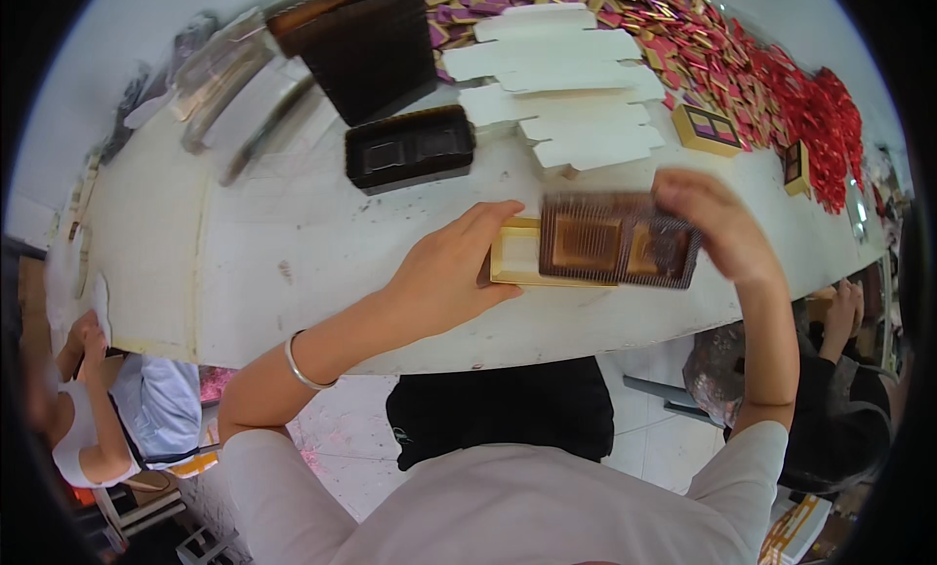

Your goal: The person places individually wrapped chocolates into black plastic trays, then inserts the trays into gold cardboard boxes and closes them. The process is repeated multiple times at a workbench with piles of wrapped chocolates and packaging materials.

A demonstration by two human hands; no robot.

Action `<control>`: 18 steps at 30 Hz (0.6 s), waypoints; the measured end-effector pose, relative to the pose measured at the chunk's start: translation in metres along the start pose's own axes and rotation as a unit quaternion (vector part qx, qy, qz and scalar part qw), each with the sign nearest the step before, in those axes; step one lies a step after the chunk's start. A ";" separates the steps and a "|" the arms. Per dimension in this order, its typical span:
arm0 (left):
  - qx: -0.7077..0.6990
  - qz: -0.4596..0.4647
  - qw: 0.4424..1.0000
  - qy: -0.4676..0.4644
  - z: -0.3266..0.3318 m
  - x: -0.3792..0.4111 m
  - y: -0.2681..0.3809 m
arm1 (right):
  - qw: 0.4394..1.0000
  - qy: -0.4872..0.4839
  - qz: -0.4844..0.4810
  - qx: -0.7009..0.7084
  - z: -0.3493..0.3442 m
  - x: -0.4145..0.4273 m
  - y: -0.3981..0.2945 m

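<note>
My left hand grips the left end of a shallow gold box, thumb at the near side and fingers at the far side. My right hand holds a brown plastic tray with two compartments by its right end. The tray overlaps the right part of the box and hides it; whether the two touch, I cannot tell. Beyond my left hand a stack of dark plastic trays lies on the white table. Overlapping white card blanks lie beyond the tray.
A taller dark tray stack stands at the back left, near clear plastic packs. Small purple, red and gold pieces and red ribbons cover the back right, beside two gold boxes with windows. People sit at both sides.
</note>
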State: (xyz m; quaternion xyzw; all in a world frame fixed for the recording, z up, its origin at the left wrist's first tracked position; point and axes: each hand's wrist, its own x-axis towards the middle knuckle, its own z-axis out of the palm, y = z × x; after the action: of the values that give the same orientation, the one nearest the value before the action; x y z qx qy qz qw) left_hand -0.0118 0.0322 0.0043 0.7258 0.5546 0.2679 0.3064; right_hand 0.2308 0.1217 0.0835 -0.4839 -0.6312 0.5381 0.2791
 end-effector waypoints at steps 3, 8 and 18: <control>-0.021 0.023 0.999 -0.025 0.004 0.011 0.007 | 0.975 -0.167 0.130 -0.067 -0.027 0.004 0.029; -0.036 0.033 0.998 -0.045 0.003 0.013 0.007 | 0.977 -0.059 -0.032 -0.204 0.008 -0.001 0.030; -0.050 0.083 0.995 -0.025 0.010 0.012 -0.004 | 0.786 -0.196 -0.378 -0.449 -0.016 -0.019 0.049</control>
State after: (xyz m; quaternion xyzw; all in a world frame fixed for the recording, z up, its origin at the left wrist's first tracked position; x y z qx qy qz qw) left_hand -0.0038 0.0426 -0.0047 0.7600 0.4702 0.3012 0.3326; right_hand 0.2670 0.1084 0.0447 -0.1616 -0.9749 0.1293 0.0817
